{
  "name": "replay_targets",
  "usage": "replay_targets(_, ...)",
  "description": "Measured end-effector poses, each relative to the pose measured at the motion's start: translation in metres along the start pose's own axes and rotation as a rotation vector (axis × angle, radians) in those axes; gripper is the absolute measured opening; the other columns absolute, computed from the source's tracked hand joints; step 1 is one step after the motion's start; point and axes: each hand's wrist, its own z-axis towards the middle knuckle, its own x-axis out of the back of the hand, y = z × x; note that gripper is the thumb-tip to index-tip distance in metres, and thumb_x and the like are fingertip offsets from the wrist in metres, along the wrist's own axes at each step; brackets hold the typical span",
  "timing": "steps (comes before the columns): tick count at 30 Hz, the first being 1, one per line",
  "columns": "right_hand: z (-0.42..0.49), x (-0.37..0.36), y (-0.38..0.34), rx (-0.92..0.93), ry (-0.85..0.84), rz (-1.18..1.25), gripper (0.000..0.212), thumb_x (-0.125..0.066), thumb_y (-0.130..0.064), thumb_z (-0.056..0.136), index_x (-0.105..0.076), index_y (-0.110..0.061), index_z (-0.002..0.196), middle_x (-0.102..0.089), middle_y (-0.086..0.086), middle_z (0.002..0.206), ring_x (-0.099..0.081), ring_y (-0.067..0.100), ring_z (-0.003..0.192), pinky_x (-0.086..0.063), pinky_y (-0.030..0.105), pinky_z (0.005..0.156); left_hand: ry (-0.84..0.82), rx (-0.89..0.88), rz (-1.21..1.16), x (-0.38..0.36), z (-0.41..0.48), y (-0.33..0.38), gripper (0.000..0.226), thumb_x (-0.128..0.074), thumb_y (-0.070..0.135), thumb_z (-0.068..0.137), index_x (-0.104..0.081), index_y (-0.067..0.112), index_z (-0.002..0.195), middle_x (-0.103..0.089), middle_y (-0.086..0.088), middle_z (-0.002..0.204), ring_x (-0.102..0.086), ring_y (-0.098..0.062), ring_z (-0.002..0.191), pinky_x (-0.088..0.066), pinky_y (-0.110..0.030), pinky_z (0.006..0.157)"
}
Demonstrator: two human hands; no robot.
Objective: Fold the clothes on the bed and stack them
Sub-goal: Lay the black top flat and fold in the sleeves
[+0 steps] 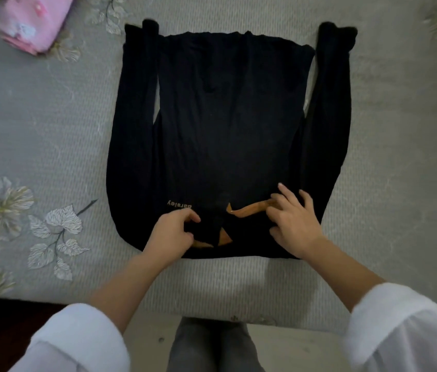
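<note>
White-sleeved left hand [171, 233] pinches the black top [225, 130] at its tan-lined collar [249, 210]; right hand [296, 224] presses it, fingers spread.

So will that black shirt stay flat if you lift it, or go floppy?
Probably floppy: the black shirt lies flat with soft wrinkles, and its collar bunches where the left hand pinches it. Its long sleeves would likely dangle. It looks thin, so probably light.
</note>
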Motion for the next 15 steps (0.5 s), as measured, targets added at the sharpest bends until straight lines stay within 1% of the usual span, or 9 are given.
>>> replay_targets(2, -0.023, 0.004, 0.001, 0.136, 0.067, -0.002, 0.027, -0.075, -0.024, 0.066, -0.065, -0.018, 0.09, -0.066, 0.006, 0.105, -0.061, 0.027, 0.108, -0.036, 0.054, 0.102, -0.117, -0.058, 0.001, 0.005, -0.008, -0.003, 0.053, -0.064, 0.0, 0.075, -0.051, 0.038, 0.109, -0.059, 0.013, 0.086, -0.057, 0.001, 0.074, -0.048, -0.014, 0.064)
replay_targets(3, -0.037, 0.005, -0.001, 0.216, 0.085, 0.028, 0.029, -0.079, -0.025, 0.057, -0.064, -0.019, 0.081, -0.066, 0.001, 0.084, -0.066, 0.022, 0.086, -0.048, 0.047, 0.09, -0.178, -0.091, 0.037, 0.007, -0.013, -0.007, 0.055, -0.064, 0.002, 0.073, -0.047, 0.039, 0.11, -0.059, 0.012, 0.08, -0.056, 0.001, 0.071, -0.047, -0.012, 0.062)
replay_targets(5, -0.066, 0.003, -0.007, 0.337, -0.026, 0.039, 0.027, -0.078, -0.03, 0.055, -0.061, -0.024, 0.074, -0.06, -0.005, 0.069, -0.061, 0.016, 0.068, -0.052, 0.031, 0.071, -0.325, -0.12, 0.152, 0.007, -0.022, -0.017, 0.048, -0.064, 0.007, 0.073, -0.048, 0.032, 0.111, -0.058, 0.011, 0.075, -0.056, 0.002, 0.066, -0.044, -0.011, 0.059)
replay_targets(8, -0.094, -0.004, -0.015, 0.373, -0.353, 0.125, 0.013, -0.057, -0.037, 0.078, -0.054, -0.024, 0.08, -0.061, -0.003, 0.079, -0.058, 0.017, 0.076, -0.039, 0.027, 0.072, -0.666, -0.03, 0.349, 0.005, -0.031, -0.03, 0.043, -0.066, 0.016, 0.078, -0.053, 0.028, 0.117, -0.059, 0.013, 0.079, -0.055, 0.003, 0.069, -0.042, -0.009, 0.058)
replay_targets(9, -0.096, -0.005, -0.018, 0.35, -0.375, 0.198, 0.014, -0.049, -0.038, 0.082, -0.052, -0.024, 0.081, -0.06, -0.003, 0.081, -0.057, 0.017, 0.078, -0.036, 0.026, 0.072, -0.758, 0.004, 0.369, 0.005, -0.03, -0.031, 0.042, -0.067, 0.02, 0.079, -0.053, 0.028, 0.118, -0.059, 0.014, 0.081, -0.055, 0.003, 0.071, -0.042, -0.009, 0.059)
replay_targets(11, -0.087, -0.001, -0.026, 0.266, -0.151, 0.358, 0.014, -0.049, -0.036, 0.083, -0.053, -0.022, 0.081, -0.057, -0.004, 0.08, -0.054, 0.013, 0.073, -0.037, 0.024, 0.067, -0.779, 0.023, 0.302, 0.005, -0.023, -0.028, 0.032, -0.068, 0.027, 0.081, -0.058, 0.029, 0.112, -0.061, 0.014, 0.084, -0.058, 0.001, 0.076, -0.042, -0.008, 0.06)
replay_targets(13, -0.063, 0.002, -0.03, 0.084, 0.163, 0.368, 0.018, -0.056, -0.033, 0.08, -0.056, -0.019, 0.092, -0.054, -0.003, 0.088, -0.054, 0.016, 0.079, -0.043, 0.028, 0.066, -0.598, 0.01, 0.185, 0.006, -0.007, -0.022, 0.017, -0.067, 0.029, 0.082, -0.061, 0.031, 0.097, -0.063, 0.012, 0.079, -0.061, 0.001, 0.072, -0.041, -0.006, 0.055)
replay_targets(14, -0.049, 0.005, -0.029, -0.075, 0.229, 0.332, 0.031, -0.061, -0.036, 0.079, -0.056, -0.016, 0.103, -0.053, 0.0, 0.098, -0.053, 0.019, 0.088, -0.046, 0.033, 0.071, -0.494, 0.009, 0.148, 0.006, 0.001, -0.017, 0.012, -0.067, 0.03, 0.081, -0.061, 0.032, 0.092, -0.064, 0.01, 0.077, -0.061, 0.001, 0.069, -0.04, -0.005, 0.052)
replay_targets(15, -0.034, 0.009, -0.027, -0.248, 0.194, 0.306, 0.046, -0.065, -0.042, 0.078, -0.052, -0.015, 0.113, -0.05, 0.002, 0.107, -0.051, 0.022, 0.098, -0.046, 0.037, 0.077, -0.421, 0.008, 0.121, 0.007, 0.009, -0.012, 0.01, -0.067, 0.031, 0.081, -0.061, 0.032, 0.089, -0.065, 0.009, 0.075, -0.061, 0.0, 0.068, -0.039, -0.006, 0.051)
